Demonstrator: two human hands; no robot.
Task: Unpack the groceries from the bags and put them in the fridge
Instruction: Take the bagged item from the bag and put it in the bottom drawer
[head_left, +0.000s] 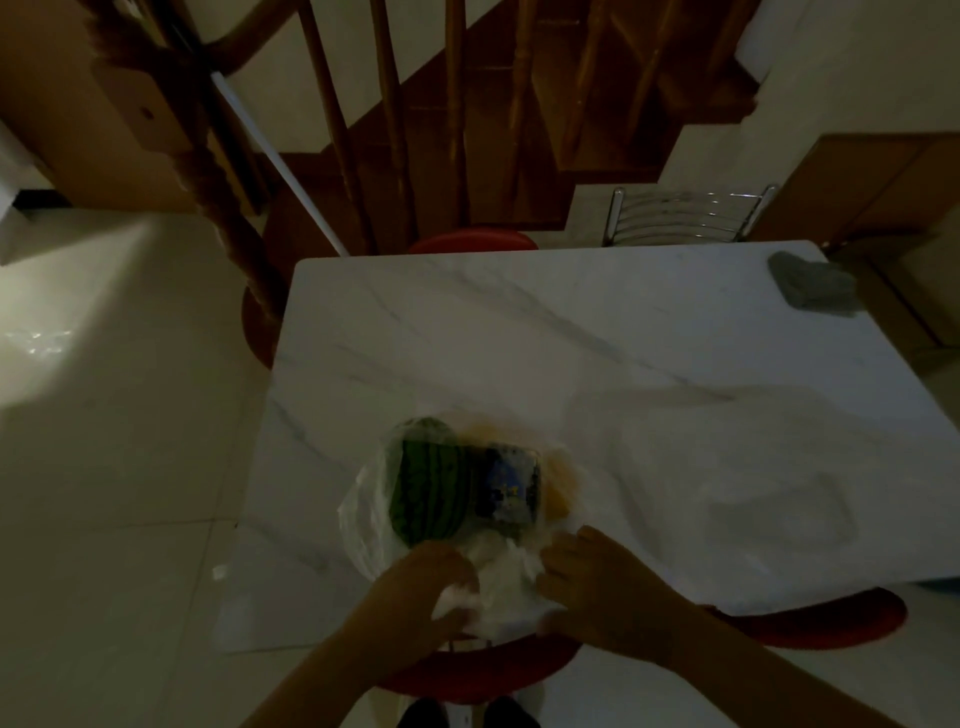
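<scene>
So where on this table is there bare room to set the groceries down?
The marble table is bare between the plastic bag and the grey cloth at its far right corner. The near edge is crowded: both hands, left and right, work the bag there.

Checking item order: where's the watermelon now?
Head view: the watermelon sits inside the plastic bag near the table's front edge, left of a blue package.

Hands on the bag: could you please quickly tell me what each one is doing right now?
Left hand: grips the bunched top of the clear plastic bag.
Right hand: grips the same bag top from the other side.
</scene>
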